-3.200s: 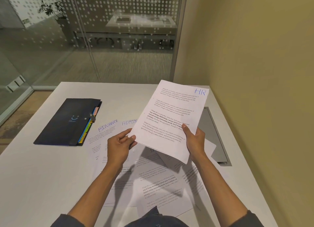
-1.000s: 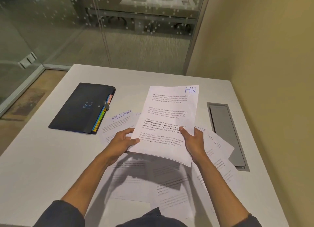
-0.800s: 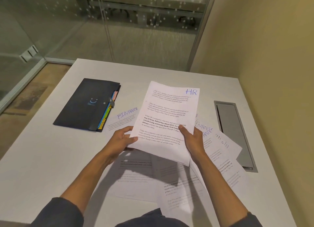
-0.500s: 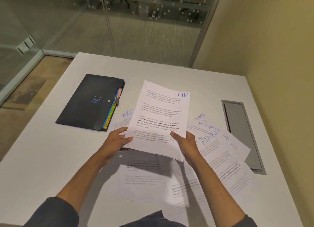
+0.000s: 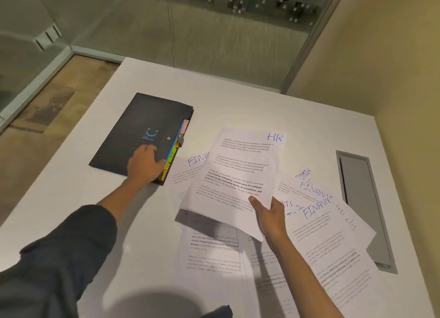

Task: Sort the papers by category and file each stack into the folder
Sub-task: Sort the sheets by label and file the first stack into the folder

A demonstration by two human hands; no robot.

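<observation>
Black folder (image 5: 133,136) lies closed on the white table (image 5: 238,98), left of centre, coloured tabs along its right edge. Left hand (image 5: 145,165) rests on its near right corner — whether the fingers grasp the edge cannot be told. Loose papers (image 5: 316,224) marked FINANCE and ADMIN lie spread to the right. Right hand (image 5: 271,214) pinches the HR stack (image 5: 238,174) above them — lower edge gripped.

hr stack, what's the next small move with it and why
Probably open the folder first: it lies shut, and the left hand already rests on its cover near the colored tabs. The right hand alone grips the HR stack, ready to file.
</observation>
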